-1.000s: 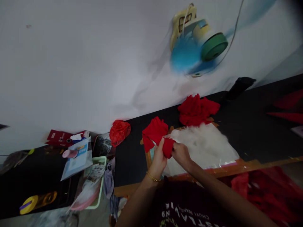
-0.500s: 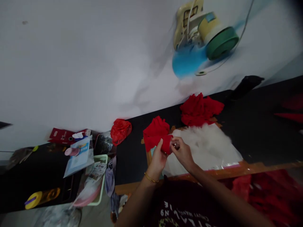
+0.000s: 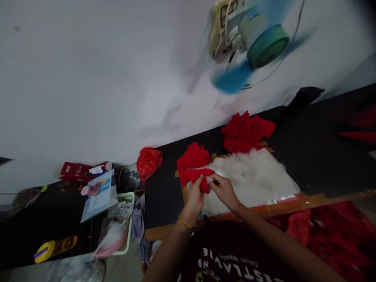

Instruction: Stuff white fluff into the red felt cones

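My left hand (image 3: 195, 196), with a yellow bangle at the wrist, grips a small red fabric piece (image 3: 199, 174) between thumb and fingers. At the piece's right end, the fingertips of my right hand (image 3: 225, 190) pinch a tuft of white stuffing (image 3: 209, 179) against its opening. Just behind lies a pile of red fabric pieces (image 3: 194, 155). To the right, a loose heap of white fluffy stuffing (image 3: 255, 172) spreads over a white sheet taped to the black table (image 3: 161, 199).
A larger red fabric pile (image 3: 246, 131) sits behind the stuffing. A red plastic bag (image 3: 149, 161) is at the table's left corner. Above, a blue-bladed fan (image 3: 268, 45) spins on the wall. A green-rimmed basket (image 3: 129, 231) and a yellow-lidded bottle (image 3: 47, 250) are to the left.
The red piece has turned in my left hand and now points more to the right and down. My right fingertips stay at its end, with white stuffing now showing. The view has shifted slightly.
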